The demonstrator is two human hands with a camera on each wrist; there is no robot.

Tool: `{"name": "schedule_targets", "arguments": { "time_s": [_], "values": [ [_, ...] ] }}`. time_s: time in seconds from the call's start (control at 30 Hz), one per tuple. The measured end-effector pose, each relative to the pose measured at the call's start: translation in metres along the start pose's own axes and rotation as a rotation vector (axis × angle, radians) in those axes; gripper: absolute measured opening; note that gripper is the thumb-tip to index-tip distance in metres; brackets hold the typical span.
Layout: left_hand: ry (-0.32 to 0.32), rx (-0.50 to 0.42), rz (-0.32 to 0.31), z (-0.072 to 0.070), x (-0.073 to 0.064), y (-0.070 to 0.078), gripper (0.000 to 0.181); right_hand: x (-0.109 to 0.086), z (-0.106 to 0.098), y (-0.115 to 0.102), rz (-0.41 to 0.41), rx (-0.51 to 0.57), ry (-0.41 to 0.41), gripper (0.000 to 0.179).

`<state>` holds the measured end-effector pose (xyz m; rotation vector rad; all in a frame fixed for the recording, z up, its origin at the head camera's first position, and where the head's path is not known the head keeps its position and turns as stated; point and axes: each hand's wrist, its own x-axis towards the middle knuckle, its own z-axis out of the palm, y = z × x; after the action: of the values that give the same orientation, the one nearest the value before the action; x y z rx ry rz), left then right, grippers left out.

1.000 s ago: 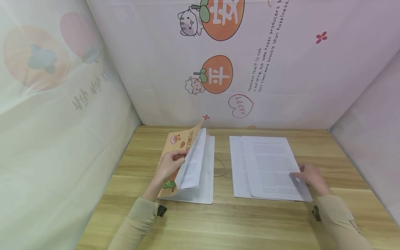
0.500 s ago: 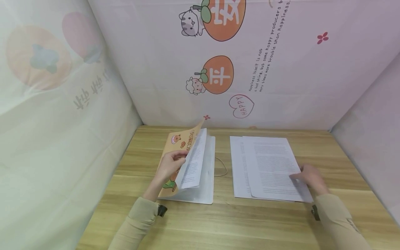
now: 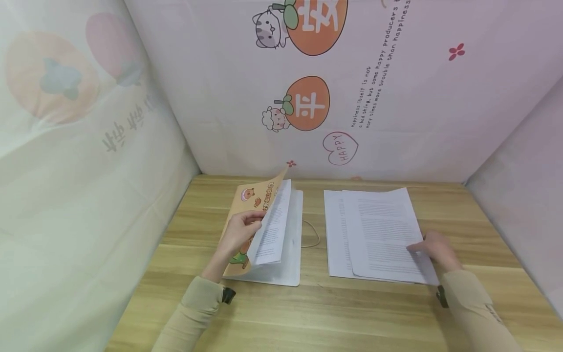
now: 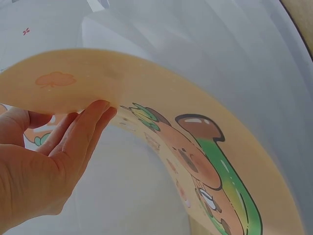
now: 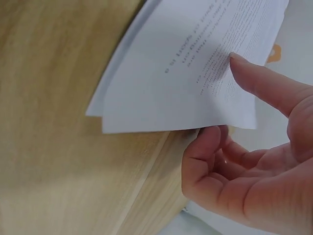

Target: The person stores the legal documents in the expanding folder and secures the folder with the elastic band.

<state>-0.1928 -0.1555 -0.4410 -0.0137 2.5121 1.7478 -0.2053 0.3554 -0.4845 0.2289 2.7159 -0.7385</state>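
Note:
An orange cartoon-printed folder lies on the left with its front cover raised. My left hand grips that cover by its edge and holds it up. Printed pages stand inside, tilted against the cover, over the folder's pale inner back. To the right are printed sheets, overlapping in a loose stack. At their right edge my right hand pinches the paper, thumb on the print and curled fingers beneath. The right wrist view shows the pinched sheet bent upward, with another layer just behind its corner.
A thin elastic loop sticks out from the folder's right side onto the wooden table. Printed cloth walls enclose the table at the back, left and right.
The far right corner of the top sheet has risen slightly under my right hand's grip. My left hand and the folder cover stay in place.

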Motion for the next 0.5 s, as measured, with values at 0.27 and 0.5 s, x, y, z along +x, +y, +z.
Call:
{"name": "schedule_targets", "arguments": {
  "time_s": [0.27, 0.5],
  "values": [
    [-0.001, 0.004, 0.001, -0.0014, 0.0004, -0.0002, 0.036, -0.0006, 0.0011, -0.0055, 0.022, 0.002, -0.016, 0.064],
    [0.0, -0.012, -0.003, -0.0013, 0.0009, 0.0002, 0.036, 0.003, 0.0022, -0.0044, 0.009, 0.015, -0.002, 0.064]
  ]
}}
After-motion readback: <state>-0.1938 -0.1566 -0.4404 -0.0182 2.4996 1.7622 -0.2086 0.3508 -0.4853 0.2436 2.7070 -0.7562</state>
